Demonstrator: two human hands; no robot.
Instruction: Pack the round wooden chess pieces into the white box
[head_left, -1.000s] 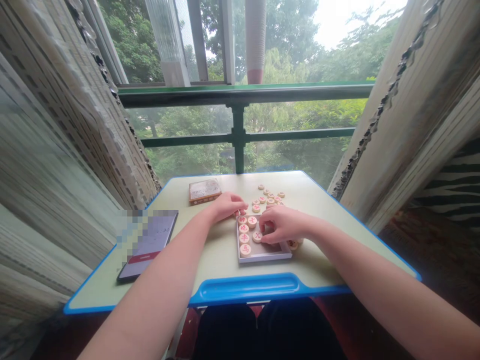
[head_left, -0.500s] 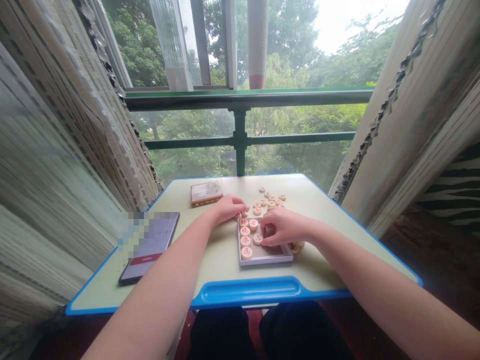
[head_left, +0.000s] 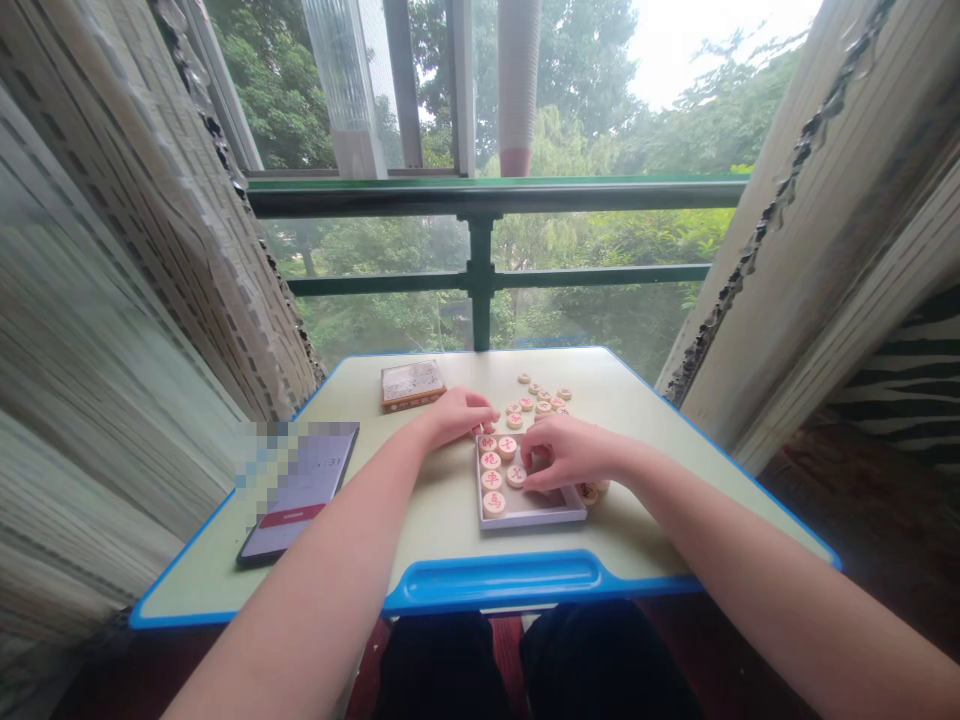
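A shallow open box (head_left: pixel 534 520) sits near the middle of the table, with several round Chinese chess pieces (head_left: pixel 492 480) in its left part, marked in red characters. My left hand (head_left: pixel 459 413) is at the box's back left corner, fingers bent, fingertips at the rim. Over the box, my right hand (head_left: pixel 568 450) has its fingers curled, and the tips touch the right edge of a Chinese chess piece (head_left: pixel 516 476) in the second column. My right hand hides the box's back right part.
More Chinese chess pieces (head_left: pixel 544 405) lie loosely behind the box, and a few (head_left: pixel 588 493) sit at its right side. A closed patterned case (head_left: pixel 412 380) is at the back left. The phone (head_left: pixel 300 500) lies at left. A blue-edged tray groove (head_left: pixel 502 582) runs along the table front.
Both hands and the pieces keep almost the same places. The view has shifted very slightly.
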